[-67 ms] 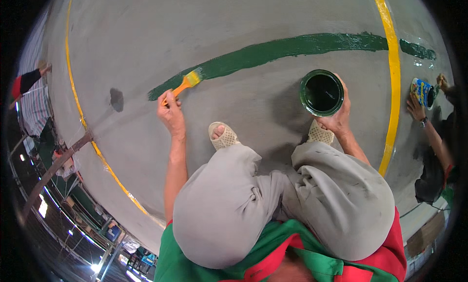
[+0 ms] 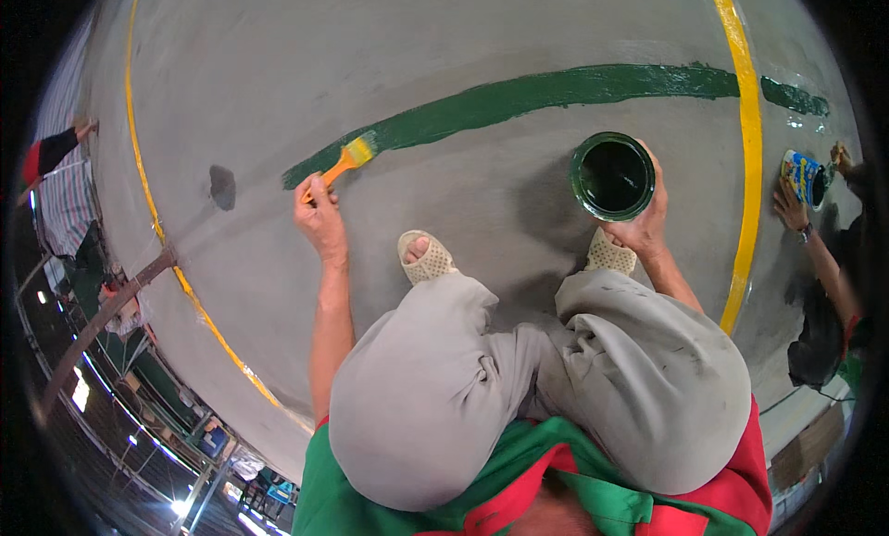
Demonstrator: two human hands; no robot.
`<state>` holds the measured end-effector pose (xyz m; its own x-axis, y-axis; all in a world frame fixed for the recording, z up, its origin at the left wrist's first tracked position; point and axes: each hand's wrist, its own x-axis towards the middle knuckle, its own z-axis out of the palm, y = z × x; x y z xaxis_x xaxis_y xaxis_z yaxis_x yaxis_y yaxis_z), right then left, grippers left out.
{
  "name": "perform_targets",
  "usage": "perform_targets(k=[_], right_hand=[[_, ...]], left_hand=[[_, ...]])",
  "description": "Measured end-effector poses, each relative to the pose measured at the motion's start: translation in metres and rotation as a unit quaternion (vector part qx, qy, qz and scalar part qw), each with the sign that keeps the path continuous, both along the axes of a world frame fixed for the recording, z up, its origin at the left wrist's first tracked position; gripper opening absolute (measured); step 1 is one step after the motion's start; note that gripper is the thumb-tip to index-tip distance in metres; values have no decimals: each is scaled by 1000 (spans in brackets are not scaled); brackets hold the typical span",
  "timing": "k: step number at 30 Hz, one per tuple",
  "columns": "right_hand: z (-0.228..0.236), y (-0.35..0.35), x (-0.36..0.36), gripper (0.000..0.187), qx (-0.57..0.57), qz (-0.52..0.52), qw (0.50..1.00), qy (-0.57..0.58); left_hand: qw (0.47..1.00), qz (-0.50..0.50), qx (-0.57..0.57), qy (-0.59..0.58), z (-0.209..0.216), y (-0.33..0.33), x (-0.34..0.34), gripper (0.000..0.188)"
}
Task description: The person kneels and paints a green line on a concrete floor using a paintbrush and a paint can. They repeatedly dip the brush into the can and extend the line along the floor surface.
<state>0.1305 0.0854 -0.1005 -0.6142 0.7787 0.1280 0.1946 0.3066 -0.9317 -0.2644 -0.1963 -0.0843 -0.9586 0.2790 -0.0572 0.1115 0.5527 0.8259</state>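
My left hand (image 2: 321, 217) is closed around the orange handle of a paintbrush (image 2: 344, 166). The brush's bristle end touches the lower edge of a wet green paint band (image 2: 482, 107) that curves across the grey floor. A round can of dark green paint (image 2: 612, 176), open at the top, is held in my right hand (image 2: 648, 212), with my fingers wrapped round its far side and underside. The paint inside looks dark and glossy. Both my sandalled feet stand below the band, between brush and can.
Yellow lines (image 2: 744, 166) run along the floor at right and left. Beyond the right one, a co-worker's hand (image 2: 790, 205) holds another paint can (image 2: 804, 177). A brown post (image 2: 111, 309) stands at left; another person's arm (image 2: 60, 156) shows farther left. A dark spot (image 2: 222, 187) marks the floor.
My left hand and the paintbrush have shifted slightly to the left along the green band. The can in my right hand stays in place.
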Motion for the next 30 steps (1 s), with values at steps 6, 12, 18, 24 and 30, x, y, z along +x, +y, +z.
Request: perform_targets(k=[6, 12, 18, 24, 30], right_hand=[[4, -6, -5, 105, 0, -3, 999, -42], [10, -10, -22, 109, -25, 40, 997, -60], [11, -12, -33, 113, -33, 55, 995, -72], [9, -15, -44, 112, -46, 76, 994, -58], [5, -18, -49, 112, -57, 91, 994, -34]], left_hand=[[999, 3, 21, 34, 11, -8, -12, 28], [981, -145, 119, -57, -20, 74, 36, 25], [994, -87, 67, -18, -26, 36, 3, 27], [998, 18, -50, 40, -9, -59, -60, 28], [930, -102, -193, 296, 12, -55, -55, 19]])
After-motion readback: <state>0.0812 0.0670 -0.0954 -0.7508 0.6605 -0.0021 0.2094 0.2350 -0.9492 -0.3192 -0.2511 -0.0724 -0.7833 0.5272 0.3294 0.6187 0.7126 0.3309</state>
